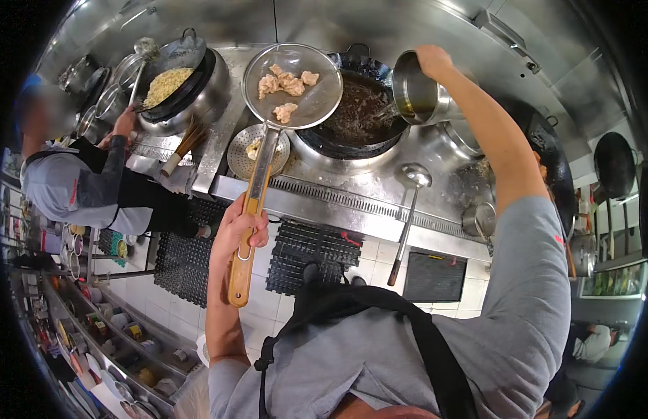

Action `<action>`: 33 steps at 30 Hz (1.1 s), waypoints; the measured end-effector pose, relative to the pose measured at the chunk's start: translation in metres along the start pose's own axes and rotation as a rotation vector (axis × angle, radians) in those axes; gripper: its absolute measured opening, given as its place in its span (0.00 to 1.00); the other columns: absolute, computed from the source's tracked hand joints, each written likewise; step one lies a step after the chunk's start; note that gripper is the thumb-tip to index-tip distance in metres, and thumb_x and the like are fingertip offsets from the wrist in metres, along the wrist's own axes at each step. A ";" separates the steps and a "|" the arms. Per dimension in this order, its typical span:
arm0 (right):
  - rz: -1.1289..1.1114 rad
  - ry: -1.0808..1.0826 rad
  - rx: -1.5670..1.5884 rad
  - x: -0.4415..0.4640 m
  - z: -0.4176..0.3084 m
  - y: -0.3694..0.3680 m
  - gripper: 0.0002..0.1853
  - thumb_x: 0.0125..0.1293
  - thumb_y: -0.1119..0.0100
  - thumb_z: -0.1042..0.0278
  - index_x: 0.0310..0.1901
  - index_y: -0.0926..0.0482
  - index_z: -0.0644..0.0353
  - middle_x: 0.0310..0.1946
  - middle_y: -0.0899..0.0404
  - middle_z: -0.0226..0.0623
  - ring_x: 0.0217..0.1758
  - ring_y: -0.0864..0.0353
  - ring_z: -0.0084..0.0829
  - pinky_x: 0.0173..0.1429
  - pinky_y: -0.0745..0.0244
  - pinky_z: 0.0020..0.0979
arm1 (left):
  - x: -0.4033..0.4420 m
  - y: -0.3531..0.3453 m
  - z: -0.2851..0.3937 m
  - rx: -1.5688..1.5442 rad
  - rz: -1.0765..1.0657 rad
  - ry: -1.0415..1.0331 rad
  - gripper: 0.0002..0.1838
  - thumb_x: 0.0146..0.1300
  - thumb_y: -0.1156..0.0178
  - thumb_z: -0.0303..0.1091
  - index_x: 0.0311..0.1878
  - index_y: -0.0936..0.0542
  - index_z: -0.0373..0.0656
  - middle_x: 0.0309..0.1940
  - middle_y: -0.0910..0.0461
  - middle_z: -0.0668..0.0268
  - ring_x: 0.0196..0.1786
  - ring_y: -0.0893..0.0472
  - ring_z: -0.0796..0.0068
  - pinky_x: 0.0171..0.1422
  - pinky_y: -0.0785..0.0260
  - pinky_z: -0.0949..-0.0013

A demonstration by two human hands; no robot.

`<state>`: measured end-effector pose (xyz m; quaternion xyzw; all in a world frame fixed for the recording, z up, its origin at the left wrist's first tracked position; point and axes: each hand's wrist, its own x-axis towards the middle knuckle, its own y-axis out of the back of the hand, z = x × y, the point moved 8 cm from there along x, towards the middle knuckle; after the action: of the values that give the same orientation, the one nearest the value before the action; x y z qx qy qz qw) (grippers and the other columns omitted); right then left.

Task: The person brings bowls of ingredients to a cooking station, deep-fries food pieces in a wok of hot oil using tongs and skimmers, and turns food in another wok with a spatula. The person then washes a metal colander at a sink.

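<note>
My left hand (238,230) is closed round the wooden handle of a round mesh strainer (317,108). Several pale, lumpy pieces of battered food (290,84) lie in the strainer, which is held above the counter by the wok's left side. With its fingers on the far rim, my right hand (433,61) grips a metal pot (413,73), tilted left over the wok. Yellowish liquid shows inside the pot, and a stream appears to run from its lip. Dark, rippling liquid fills much of the wok (380,145), partly hidden by the strainer.
A ladle (413,174) rests on the steel range, its handle jutting past the front edge. Below the strainer sits a perforated skimmer (240,155). At left, a co-worker (79,181) stands by another wok (181,98) of yellow food. A bamboo brush (184,146) lies between the stations.
</note>
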<state>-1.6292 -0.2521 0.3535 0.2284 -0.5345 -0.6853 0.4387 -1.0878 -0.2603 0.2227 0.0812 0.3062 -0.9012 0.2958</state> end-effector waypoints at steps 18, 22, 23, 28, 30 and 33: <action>0.428 -1.118 1.554 -0.442 0.244 -0.300 0.11 0.51 0.43 0.81 0.20 0.35 0.59 0.13 0.35 0.34 0.10 0.34 0.29 0.11 0.40 0.33 | 0.045 -0.309 -0.200 -0.288 -0.641 0.315 0.23 0.63 0.48 0.23 0.61 0.36 0.44 0.26 0.30 0.65 0.17 0.33 0.81 0.26 0.38 0.71; 0.206 -1.088 1.588 -0.472 0.222 -0.329 0.09 0.62 0.41 0.71 0.28 0.29 0.63 0.15 0.31 0.34 0.12 0.28 0.29 0.13 0.32 0.30 | 0.061 -0.375 -0.256 -0.202 -0.615 0.356 0.15 0.61 0.46 0.24 0.51 0.34 0.43 0.25 0.29 0.64 0.18 0.31 0.79 0.25 0.39 0.69; 0.103 -1.015 1.484 -0.479 0.222 -0.317 0.10 0.64 0.42 0.67 0.31 0.28 0.64 0.15 0.30 0.34 0.13 0.27 0.28 0.14 0.31 0.30 | 0.068 -0.384 -0.275 -0.203 -0.608 0.366 0.16 0.59 0.46 0.23 0.50 0.35 0.43 0.25 0.29 0.64 0.18 0.31 0.78 0.24 0.38 0.68; -0.084 -0.815 1.638 -0.526 0.137 -0.177 0.18 0.70 0.44 0.55 0.38 0.24 0.66 0.20 0.26 0.33 0.19 0.22 0.25 0.18 0.27 0.27 | 0.089 -0.409 -0.371 -0.166 -0.535 0.378 0.17 0.59 0.43 0.22 0.49 0.36 0.41 0.25 0.28 0.62 0.17 0.28 0.73 0.24 0.30 0.65; -0.150 -0.807 1.657 -0.542 0.115 -0.160 0.17 0.69 0.41 0.57 0.38 0.24 0.67 0.22 0.24 0.34 0.20 0.22 0.25 0.19 0.26 0.27 | 0.080 -0.414 -0.391 -0.059 -0.512 0.312 0.18 0.62 0.40 0.28 0.50 0.37 0.41 0.28 0.27 0.62 0.21 0.25 0.72 0.26 0.26 0.65; -0.165 -0.719 1.552 -0.552 0.102 -0.165 0.15 0.66 0.39 0.60 0.38 0.23 0.68 0.23 0.23 0.35 0.20 0.23 0.24 0.19 0.28 0.26 | 0.065 -0.421 -0.389 0.019 -0.626 0.311 0.28 0.70 0.42 0.43 0.66 0.41 0.42 0.40 0.24 0.62 0.37 0.18 0.70 0.39 0.22 0.64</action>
<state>-1.4860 0.2756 0.1465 0.2710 -0.9402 -0.1861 -0.0891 -1.3991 0.2101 0.1021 0.1223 0.3494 -0.9278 -0.0458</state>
